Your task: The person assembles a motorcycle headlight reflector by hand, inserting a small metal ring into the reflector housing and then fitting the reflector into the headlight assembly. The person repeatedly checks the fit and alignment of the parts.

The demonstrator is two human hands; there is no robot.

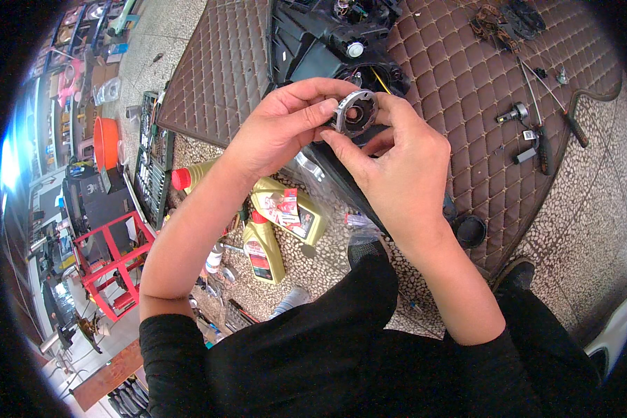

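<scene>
Between both hands I hold a small ring-shaped part (356,113), with a pale grey outer band and a dark notched inside. My left hand (285,118) pinches its left edge between thumb and fingers. Fingers of my right hand (400,157) are closed around its right edge, with the thumb beneath. Just beyond the hands lies a black car headlight housing (306,42), its back side up. A round opening in it shows a yellow wire (380,79). My hands and forearms hide part of the housing's near side.
Under the housing is a brown quilted mat (453,42). On its right lie a bulb with a metal base (514,113), two screwdrivers (545,150) and a black round cap (470,231). Gold bottles (263,251), a tool case (150,153) and a red frame (115,261) stand left.
</scene>
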